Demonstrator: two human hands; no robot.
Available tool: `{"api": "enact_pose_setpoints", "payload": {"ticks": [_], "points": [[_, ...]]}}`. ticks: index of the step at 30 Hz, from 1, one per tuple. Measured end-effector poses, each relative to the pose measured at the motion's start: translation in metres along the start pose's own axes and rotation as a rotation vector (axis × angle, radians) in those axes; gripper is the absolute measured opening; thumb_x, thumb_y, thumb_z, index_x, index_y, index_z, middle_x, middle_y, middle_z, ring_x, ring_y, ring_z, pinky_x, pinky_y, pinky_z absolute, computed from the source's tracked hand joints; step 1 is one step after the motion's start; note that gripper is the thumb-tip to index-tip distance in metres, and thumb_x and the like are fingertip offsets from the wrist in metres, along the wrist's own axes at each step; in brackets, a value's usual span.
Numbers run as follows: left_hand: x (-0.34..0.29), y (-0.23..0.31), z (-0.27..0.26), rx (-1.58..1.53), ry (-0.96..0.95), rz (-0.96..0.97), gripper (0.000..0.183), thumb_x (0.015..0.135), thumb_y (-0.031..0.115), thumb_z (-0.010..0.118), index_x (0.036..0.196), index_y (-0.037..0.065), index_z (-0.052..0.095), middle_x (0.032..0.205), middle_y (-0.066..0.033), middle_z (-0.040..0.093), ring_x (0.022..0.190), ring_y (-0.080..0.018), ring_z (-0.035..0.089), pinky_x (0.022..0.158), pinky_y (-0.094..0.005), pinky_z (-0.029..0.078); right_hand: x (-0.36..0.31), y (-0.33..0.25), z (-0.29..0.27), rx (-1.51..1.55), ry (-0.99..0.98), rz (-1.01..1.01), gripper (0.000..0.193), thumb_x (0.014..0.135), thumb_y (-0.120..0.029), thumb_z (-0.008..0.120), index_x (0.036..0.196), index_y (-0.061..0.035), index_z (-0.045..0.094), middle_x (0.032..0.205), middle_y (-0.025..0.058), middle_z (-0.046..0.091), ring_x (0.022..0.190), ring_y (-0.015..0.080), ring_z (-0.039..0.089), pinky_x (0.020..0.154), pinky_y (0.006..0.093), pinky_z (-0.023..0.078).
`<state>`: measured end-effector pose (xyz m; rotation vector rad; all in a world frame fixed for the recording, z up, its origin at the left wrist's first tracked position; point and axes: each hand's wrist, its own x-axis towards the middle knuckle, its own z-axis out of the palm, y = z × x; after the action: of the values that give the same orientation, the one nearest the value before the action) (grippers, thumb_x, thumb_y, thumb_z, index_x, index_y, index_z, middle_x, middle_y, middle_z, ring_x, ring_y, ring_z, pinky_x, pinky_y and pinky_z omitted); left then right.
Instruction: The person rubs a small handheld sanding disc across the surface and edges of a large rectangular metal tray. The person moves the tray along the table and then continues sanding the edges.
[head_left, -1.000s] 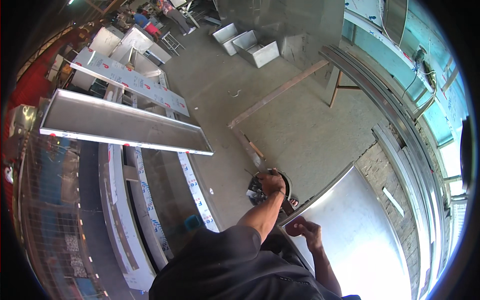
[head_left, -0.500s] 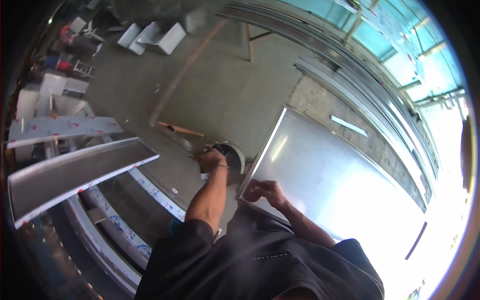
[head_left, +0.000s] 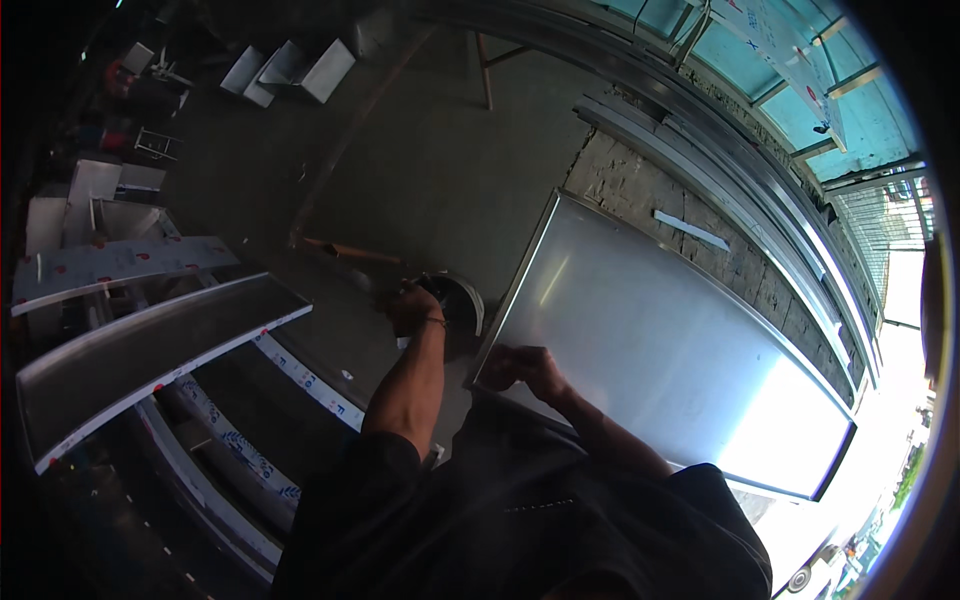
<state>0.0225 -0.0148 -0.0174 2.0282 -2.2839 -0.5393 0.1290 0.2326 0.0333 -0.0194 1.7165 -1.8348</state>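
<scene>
My left hand (head_left: 412, 310) is closed at the end of my stretched arm. It is beside a dark rounded object (head_left: 455, 300) with a pale curved rim, whose kind I cannot make out. What the fingers grip is hidden in shadow. My right hand (head_left: 525, 370) is curled above the near left corner of a large shiny metal panel (head_left: 630, 330) with raised edges. Its fingertips are dark, and anything they hold does not show.
To the left, a shallow metal tray (head_left: 160, 360) rests across film-covered bars (head_left: 305, 375). Long metal profiles (head_left: 740, 180) lie at the far right, near a small strip (head_left: 690, 230). Bent sheet-metal pieces (head_left: 290, 72) stand on the floor at the back left.
The picture has darkened and the view has shifted slightly. Both hands stay in nearly the same places relative to the panel and the rounded object.
</scene>
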Motion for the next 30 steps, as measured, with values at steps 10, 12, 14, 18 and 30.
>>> {"api": "enact_pose_setpoints", "payload": {"ticks": [10, 12, 14, 18, 30], "points": [[0.005, 0.003, 0.000, -0.029, -0.037, 0.003, 0.080, 0.092, 0.049, 0.061, 0.144, -0.008, 0.038, 0.112, -0.0235, 0.068, 0.093, -0.0405, 0.072, 0.080, -0.0516, 0.058, 0.018, -0.016, -0.023, 0.277, 0.062, -0.014, 0.026, 0.094, -0.022, 0.069, 0.096, 0.0040, 0.071, 0.081, 0.0041, 0.068, 0.074, 0.0116, 0.062, 0.066, 0.0295, 0.050], [0.006, 0.000, 0.003, -0.039, 0.030, 0.021, 0.080, 0.092, 0.049, 0.061, 0.144, -0.006, 0.036, 0.113, -0.0234, 0.068, 0.096, -0.0416, 0.071, 0.082, -0.0528, 0.056, 0.006, -0.008, -0.010, 0.099, -0.018, 0.044, 0.022, 0.090, -0.016, 0.070, 0.095, 0.0051, 0.073, 0.081, 0.0096, 0.072, 0.072, 0.0145, 0.066, 0.065, 0.0299, 0.051], [0.005, 0.001, 0.000, -0.048, -0.016, -0.001, 0.079, 0.092, 0.048, 0.060, 0.144, -0.006, 0.036, 0.115, -0.0237, 0.067, 0.098, -0.0421, 0.070, 0.083, -0.0538, 0.056, 0.001, -0.009, -0.004, 0.092, -0.025, 0.063, 0.022, 0.089, -0.016, 0.070, 0.095, 0.0053, 0.073, 0.081, 0.0093, 0.071, 0.072, 0.0145, 0.065, 0.065, 0.0299, 0.051], [-0.001, 0.006, -0.004, -0.057, -0.061, -0.023, 0.077, 0.093, 0.047, 0.059, 0.144, -0.005, 0.035, 0.118, -0.0249, 0.066, 0.100, -0.0432, 0.069, 0.087, -0.0562, 0.053, 0.009, -0.010, -0.014, 0.107, 0.015, 0.056, 0.026, 0.094, -0.023, 0.070, 0.099, 0.0026, 0.074, 0.083, 0.0034, 0.071, 0.074, 0.0106, 0.061, 0.064, 0.0289, 0.048], [-0.013, 0.012, -0.023, -0.134, -0.106, -0.009, 0.065, 0.095, 0.043, 0.059, 0.137, -0.003, 0.039, 0.120, -0.0265, 0.065, 0.107, -0.0464, 0.066, 0.093, -0.0587, 0.051, 0.117, -0.084, -0.149, 0.182, 0.283, -0.117, 0.024, 0.091, -0.022, 0.070, 0.093, 0.0017, 0.072, 0.086, 0.0054, 0.070, 0.077, 0.0127, 0.064, 0.067, 0.0268, 0.049]]}}
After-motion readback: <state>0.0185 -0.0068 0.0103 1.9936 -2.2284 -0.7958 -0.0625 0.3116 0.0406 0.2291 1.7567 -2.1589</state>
